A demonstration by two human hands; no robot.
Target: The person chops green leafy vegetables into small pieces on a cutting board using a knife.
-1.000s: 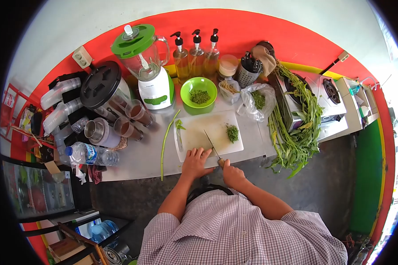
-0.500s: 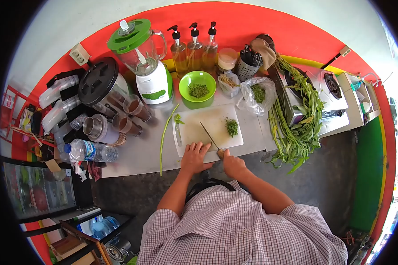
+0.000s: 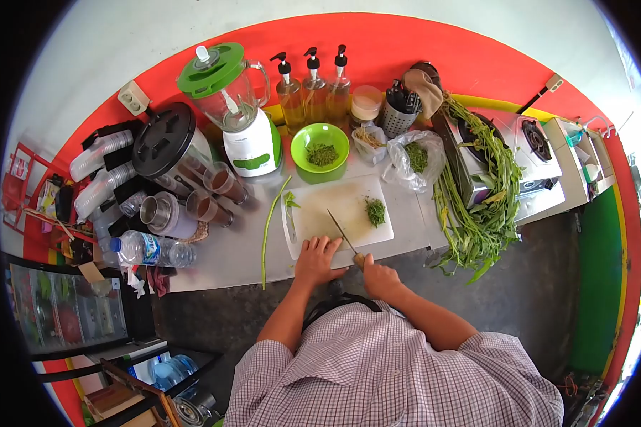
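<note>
My left hand (image 3: 317, 262) lies with fingers spread over the front edge of the white cutting board (image 3: 313, 206). My right hand (image 3: 382, 278) is wrapped round the wooden handle of a knife (image 3: 344, 230), whose blade slants up and left above the board. A small pile of chopped green leaves (image 3: 374, 211) sits on the board's right side. Near its left end lies a small leafy sprig (image 3: 290, 200). One long green stem (image 3: 271, 231) rests on the metal table left of the board. Behind the board, a green bowl (image 3: 320, 171) holds more chopped greens.
A bundle of long leafy stems (image 3: 483, 206) hangs over the stove (image 3: 527, 164) at right. Plastic bags (image 3: 412, 174), pump bottles (image 3: 315, 96) and a blender (image 3: 249, 142) stand behind. Brown-filled cups (image 3: 224, 186) and a water bottle (image 3: 153, 249) are at left.
The whole view has shifted slightly downward in the frame. The knife and my right hand have drawn a little toward my body. My left hand stays at the board's front edge.
</note>
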